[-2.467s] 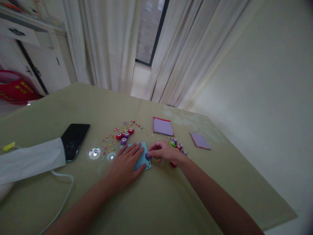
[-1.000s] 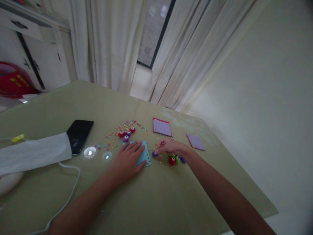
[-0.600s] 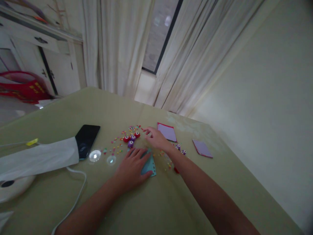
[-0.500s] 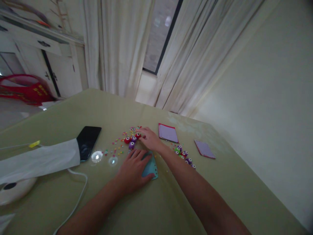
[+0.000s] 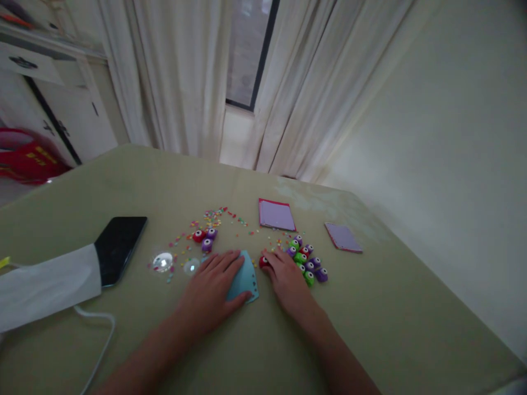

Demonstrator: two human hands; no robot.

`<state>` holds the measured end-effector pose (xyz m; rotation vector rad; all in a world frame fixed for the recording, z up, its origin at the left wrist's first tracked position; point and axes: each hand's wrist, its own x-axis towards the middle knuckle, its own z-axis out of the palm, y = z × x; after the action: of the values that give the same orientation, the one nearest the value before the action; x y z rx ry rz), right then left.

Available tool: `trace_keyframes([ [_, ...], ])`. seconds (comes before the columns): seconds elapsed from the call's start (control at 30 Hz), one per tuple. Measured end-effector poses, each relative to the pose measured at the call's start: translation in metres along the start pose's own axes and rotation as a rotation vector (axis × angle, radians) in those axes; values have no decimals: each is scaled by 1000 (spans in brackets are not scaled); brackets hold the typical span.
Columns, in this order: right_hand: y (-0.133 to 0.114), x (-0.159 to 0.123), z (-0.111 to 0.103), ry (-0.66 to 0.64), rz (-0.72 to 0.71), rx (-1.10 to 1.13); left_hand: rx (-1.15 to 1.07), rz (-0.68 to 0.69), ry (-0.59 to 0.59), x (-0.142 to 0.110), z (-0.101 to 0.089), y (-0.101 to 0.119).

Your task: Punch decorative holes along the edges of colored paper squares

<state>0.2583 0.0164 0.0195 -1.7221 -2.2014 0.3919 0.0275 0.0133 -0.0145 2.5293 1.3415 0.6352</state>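
My left hand (image 5: 216, 282) lies flat, fingers outstretched, on a light blue sheet (image 5: 245, 277) with small dark marks along its right edge. Just right of it, my right hand (image 5: 286, 277) has its thumb and fingers closed on a red bead with an eye (image 5: 264, 263), low at the table. Several green, purple and red eye beads (image 5: 309, 278) cluster close to the right of that hand. Beyond my left fingertips sit a red eye bead (image 5: 199, 236) and two purple eye beads (image 5: 207, 244).
Small coloured bits (image 5: 213, 215) are scattered over the green table (image 5: 181, 181). Two clear round pieces (image 5: 162, 261) lie at left, near a black phone (image 5: 123, 236) and a white strip (image 5: 53, 288). A purple-and-red square pad (image 5: 276, 214) and a smaller purple pad (image 5: 343, 237) lie farther back.
My right hand has moved from the left bead group toward the right cluster, bringing a red eye bead. My left hand stays on the blue sheet. The view has shifted slightly.
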Motion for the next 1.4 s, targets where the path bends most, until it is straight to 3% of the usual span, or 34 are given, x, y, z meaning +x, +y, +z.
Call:
trace_keyframes([
  [0.13, 1, -15, 5, 25, -9, 122, 35, 40, 42, -4, 5, -4],
  [0.53, -11, -20, 2, 93, -45, 430, 101, 107, 82, -7, 4, -7],
  [1.13, -2, -14, 6, 75, -167, 387, 189, 142, 21, -10, 4, -8],
  [1.4, -1, -13, 5, 54, -225, 413, 205, 141, 46, -10, 6, -7],
])
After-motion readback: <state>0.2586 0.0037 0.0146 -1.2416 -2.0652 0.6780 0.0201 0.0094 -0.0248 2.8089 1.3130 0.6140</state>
